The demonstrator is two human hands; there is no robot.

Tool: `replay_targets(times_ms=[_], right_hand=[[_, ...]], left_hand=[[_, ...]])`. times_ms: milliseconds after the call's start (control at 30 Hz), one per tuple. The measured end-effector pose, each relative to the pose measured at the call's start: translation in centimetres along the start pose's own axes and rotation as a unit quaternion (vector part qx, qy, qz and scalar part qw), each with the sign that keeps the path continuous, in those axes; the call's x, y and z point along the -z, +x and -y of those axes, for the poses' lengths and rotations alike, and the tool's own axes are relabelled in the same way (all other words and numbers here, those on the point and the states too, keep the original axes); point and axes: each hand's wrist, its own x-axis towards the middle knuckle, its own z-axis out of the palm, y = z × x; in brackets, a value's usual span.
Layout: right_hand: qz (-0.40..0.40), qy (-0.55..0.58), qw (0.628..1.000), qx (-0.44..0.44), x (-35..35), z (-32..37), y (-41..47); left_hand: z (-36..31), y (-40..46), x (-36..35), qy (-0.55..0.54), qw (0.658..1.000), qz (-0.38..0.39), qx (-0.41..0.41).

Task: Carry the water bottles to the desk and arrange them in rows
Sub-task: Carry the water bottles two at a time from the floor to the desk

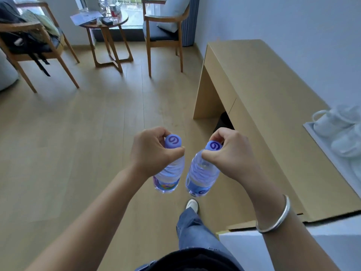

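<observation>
Head view: each hand's grip [156, 148] [227, 148] pinches a hanging bottle's [169, 173] [201, 177] neck.

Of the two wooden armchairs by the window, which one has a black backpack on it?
The armchair on the left, left of the round side table, holds the black backpack. The right-hand armchair carries only a pale cushion.
</observation>
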Motion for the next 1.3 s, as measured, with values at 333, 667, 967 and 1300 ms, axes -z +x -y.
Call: replay_targets(times_ms=[333, 667, 967, 1300], right_hand=[[-0.036, -0.001, 0.999, -0.011, 5.7, -3.8, 18.8], [-0.104, -0.019, 0.985, -0.136, 11.2, -10.4, 29.0], [-0.213, -0.007, 0.935, -0.282, 14.7, -15.9, 39.9], [-0.289, -0.011, 0.887, -0.360, 19.3, -21.5, 52.1]], left_hand=[[-3.9, 19.3, -8.2, -0.049, 0.998, 0.007, -0.038], [-6.6, 33.7, -18.3, -0.065, 0.987, 0.116, -0.094], [-10.3, 49.1, -29.7, -0.111, 0.927, 0.334, -0.128], [-14.1, 62.1, -40.7, -0.097, 0.883, 0.429, -0.166]])
